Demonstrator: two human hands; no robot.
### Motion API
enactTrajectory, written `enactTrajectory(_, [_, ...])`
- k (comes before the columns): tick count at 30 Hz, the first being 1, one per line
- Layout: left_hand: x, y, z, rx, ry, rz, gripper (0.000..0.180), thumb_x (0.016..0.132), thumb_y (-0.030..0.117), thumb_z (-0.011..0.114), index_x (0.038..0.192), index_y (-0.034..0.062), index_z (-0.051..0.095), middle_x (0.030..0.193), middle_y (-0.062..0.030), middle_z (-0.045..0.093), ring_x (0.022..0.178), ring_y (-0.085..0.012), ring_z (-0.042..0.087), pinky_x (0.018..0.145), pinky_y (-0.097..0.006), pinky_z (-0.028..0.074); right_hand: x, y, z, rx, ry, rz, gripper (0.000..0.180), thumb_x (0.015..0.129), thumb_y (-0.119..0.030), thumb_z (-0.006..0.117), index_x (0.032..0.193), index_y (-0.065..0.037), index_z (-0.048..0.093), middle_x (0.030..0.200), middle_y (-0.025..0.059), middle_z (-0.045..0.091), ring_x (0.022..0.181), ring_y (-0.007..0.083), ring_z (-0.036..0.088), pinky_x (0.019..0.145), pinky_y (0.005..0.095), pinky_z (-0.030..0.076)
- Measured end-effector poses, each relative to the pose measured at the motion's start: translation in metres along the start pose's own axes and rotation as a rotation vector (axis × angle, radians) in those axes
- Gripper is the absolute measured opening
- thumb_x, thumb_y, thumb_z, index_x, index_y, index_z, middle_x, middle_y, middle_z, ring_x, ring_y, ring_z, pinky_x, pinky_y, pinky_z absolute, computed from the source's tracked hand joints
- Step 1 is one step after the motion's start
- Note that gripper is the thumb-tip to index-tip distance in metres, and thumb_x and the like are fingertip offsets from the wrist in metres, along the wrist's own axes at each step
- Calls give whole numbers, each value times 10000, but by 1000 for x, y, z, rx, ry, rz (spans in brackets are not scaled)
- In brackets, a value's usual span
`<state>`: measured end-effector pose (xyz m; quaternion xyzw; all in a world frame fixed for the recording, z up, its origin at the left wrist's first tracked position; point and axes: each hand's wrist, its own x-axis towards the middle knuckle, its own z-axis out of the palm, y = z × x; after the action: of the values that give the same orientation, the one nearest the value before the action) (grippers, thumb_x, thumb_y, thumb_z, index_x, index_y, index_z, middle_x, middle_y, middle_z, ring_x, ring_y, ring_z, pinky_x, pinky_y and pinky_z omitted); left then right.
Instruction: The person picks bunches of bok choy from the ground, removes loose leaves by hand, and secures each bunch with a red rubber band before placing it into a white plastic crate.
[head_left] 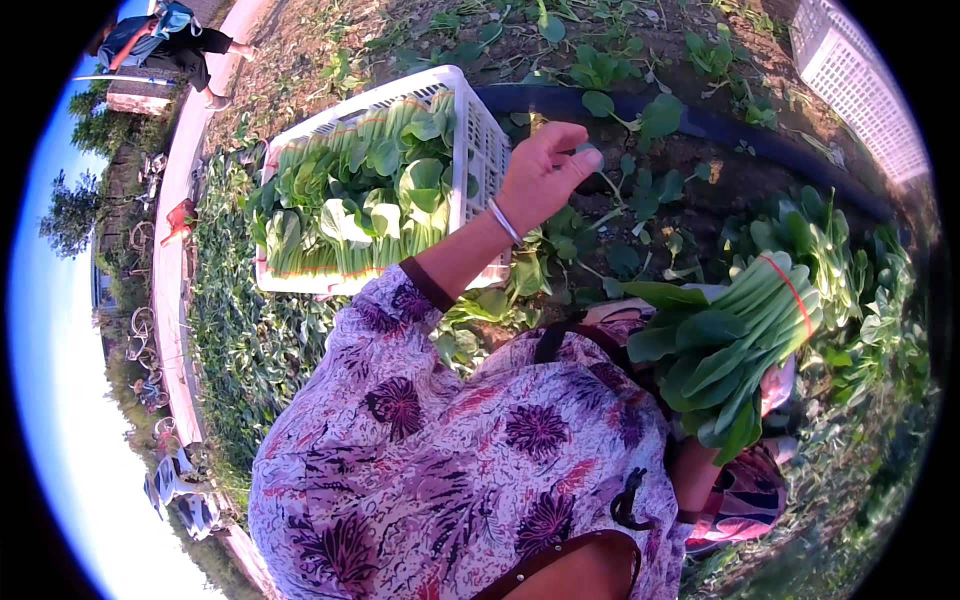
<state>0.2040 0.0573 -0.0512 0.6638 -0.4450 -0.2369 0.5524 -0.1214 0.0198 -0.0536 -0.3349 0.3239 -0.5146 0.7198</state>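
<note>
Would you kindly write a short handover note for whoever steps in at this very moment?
Left hand: raised over the plants, fingertips pinched together; I cannot tell whether it holds anything.
Right hand: hidden behind a bundle of greens tied with a red band, at the person's right side.
White crate: on the ground ahead, filled with tied bundles.
Done: this bundle is banded.
Left: it is not yet in the crate; more growing greens stand in the soil.
</note>
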Motion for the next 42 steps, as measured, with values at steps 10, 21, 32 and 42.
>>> enactTrajectory(10, [-105, -23, -53, -20, 242, -212, 179, 968, 169, 664, 1036, 7, 627, 890, -10, 669, 801, -69, 615, 731, -230, 509, 47, 30, -65, -222, -284, 95, 1071, 669, -440, 869, 1458, 62, 348, 1356, 163, 523, 1232, 271, 537, 1069, 394, 397])
enactTrajectory(21, [-66, 41, 46, -710, -336, -266, 1025, 694, 306, 920, 1473, 1, 330, 1371, -110, 520, 1324, -228, 461, 1142, -374, 334, 30, 33, 62, -451, -349, -41, 1050, 705, -398, 846, 1485, 72, 324, 1388, 171, 503, 1250, 266, 521, 1076, 379, 382])
enactTrajectory(32, [-80, 56, -15, -989, -219, -12, 1094, 614, 95, 934, 1508, 28, 307, 1486, -95, 450, 1375, -215, 428, 1165, -376, 318, 25, 4, 149, -617, -844, -103, 1190, 697, -451, 880, 1542, 40, 201, 1520, 182, 368, 1372, 287, 421, 1130, 397, 341])
enactTrajectory(42, [-109, -1, -111, -776, -651, -345, 887, 921, 773, 272, 1472, 91, 406, 1415, -175, 517, 1284, -300, 531, 1010, -491, 483, -20, -15, 152, -1088, -1073, -1091, 769, 799, -233, 785, 1445, -87, 393, 1401, 217, 509, 1302, 349, 502, 1111, 522, 352])
